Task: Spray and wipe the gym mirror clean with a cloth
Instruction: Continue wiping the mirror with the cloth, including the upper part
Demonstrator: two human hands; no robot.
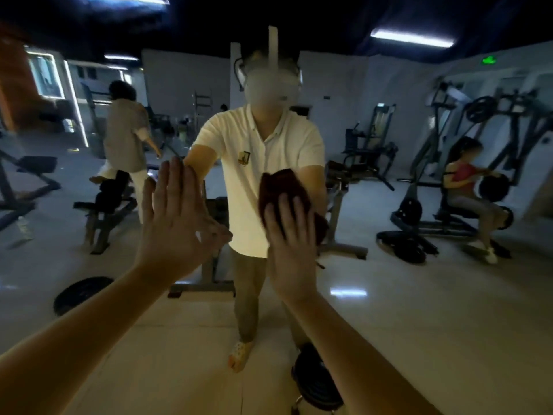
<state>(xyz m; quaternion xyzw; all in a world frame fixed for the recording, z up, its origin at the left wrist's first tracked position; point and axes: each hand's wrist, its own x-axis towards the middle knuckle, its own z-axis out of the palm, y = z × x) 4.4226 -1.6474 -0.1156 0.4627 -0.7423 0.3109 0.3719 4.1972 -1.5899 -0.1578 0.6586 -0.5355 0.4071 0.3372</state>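
Mid-wipe, the flat right hand (290,235) pressed the cloth (281,187) on the mirror (389,295), left hand (176,217) spread; next probably a firm sweep.

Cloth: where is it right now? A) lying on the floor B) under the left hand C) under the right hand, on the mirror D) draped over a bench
C: the right hand presses the dark red cloth against the mirror with straight fingers; the left hand is bare.

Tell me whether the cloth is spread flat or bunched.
Bunched: the cloth lies crumpled under the right hand, fingers straight, against the mirror.
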